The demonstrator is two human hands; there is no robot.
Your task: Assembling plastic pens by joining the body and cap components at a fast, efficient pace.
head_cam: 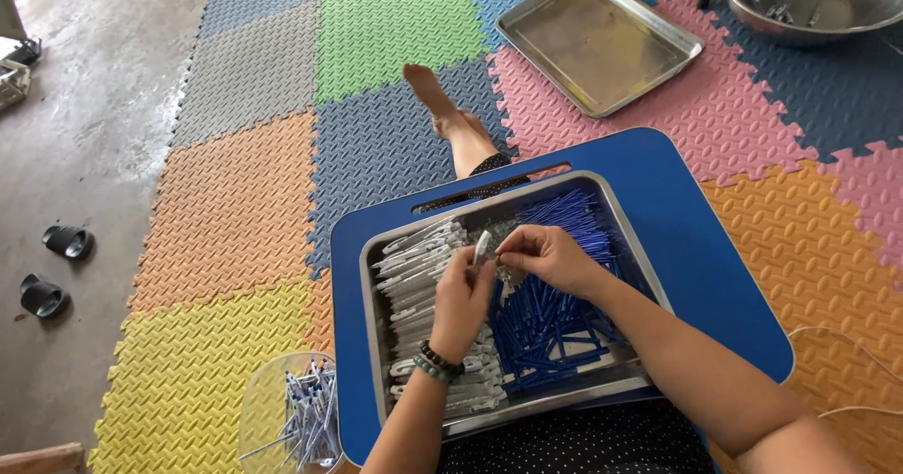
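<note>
Left hand (461, 300) pinches a white pen barrel (482, 245) upright over the metal tray (376, 248). Right hand (546, 256) closed at the barrel's tip, fingers pinched, possibly on a small part; too small to tell. Tray holds white barrels (414, 276) left, blue pieces (555, 328) right.

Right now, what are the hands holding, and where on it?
Left hand pinches a grey pen barrel near its lower end; right hand fingertips meet its middle. Whether they hold a part can't be told.
</note>
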